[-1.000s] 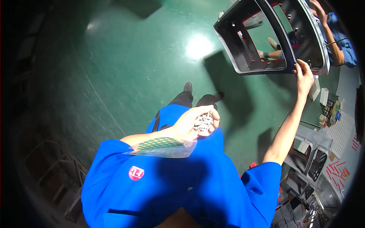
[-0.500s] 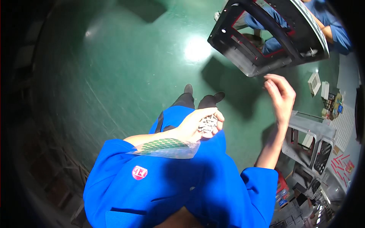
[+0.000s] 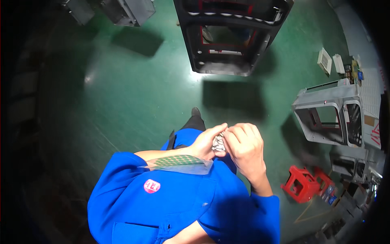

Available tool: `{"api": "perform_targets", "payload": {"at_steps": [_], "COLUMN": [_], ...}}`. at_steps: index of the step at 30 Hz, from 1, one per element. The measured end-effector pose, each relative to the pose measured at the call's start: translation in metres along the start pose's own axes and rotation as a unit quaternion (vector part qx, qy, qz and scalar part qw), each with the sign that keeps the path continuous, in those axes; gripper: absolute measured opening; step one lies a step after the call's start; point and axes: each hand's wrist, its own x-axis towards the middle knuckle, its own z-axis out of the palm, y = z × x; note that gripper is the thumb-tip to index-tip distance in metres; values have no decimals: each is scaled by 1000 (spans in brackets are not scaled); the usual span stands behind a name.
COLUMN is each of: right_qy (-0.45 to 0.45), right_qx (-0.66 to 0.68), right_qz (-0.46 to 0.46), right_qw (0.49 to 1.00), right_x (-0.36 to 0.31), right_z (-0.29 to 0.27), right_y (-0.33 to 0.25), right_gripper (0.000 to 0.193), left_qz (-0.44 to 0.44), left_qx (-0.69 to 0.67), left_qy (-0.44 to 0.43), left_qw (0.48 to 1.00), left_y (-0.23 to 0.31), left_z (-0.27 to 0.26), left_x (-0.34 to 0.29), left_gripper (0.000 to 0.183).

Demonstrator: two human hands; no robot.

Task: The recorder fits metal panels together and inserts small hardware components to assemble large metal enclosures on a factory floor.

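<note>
My left hand is cupped, its fingers curled up around a heap of small silvery fasteners, which sits in the hollow between palm and fingertips. My right hand is up against it, knuckles bent and fingers close together over the right edge of the heap; the tips are hidden, so I can't say whether they pinch a piece or only touch the pile.

Each fastener looks light, hard and stiff, not fragile, though probably smooth enough to slide off its neighbours and spill if the cup tilts. I'd judge it best to take one by its middle, between thumb and forefinger, from the top of the heap.

On the near side of my left fingers, along wrist and forearm, lies a clear plastic sheet with green dots, thin, floppy and easily creased. Well beyond both sets of fingers is a black frame with red-edged openings; off to their right are a grey metal housing and, nearer me, a red stool
</note>
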Motion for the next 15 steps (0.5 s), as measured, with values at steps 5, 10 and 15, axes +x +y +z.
{"api": "perform_targets", "payload": {"at_steps": [5,10,15], "right_qy": [57,71,128], "right_qx": [4,26,34], "right_qz": [45,79,120], "right_qw": [997,994,984], "right_x": [-84,-167,-252], "right_z": [-52,-98,-141], "right_y": [32,61,105], "right_gripper": [15,19,17], "left_qz": [-52,-52,-101], "left_qx": [95,103,150], "left_qy": [40,26,1], "left_qw": [993,993,983], "left_y": [-78,-155,-231], "left_z": [49,75,100], "left_x": [44,80,138], "left_gripper": [28,25,22]}}
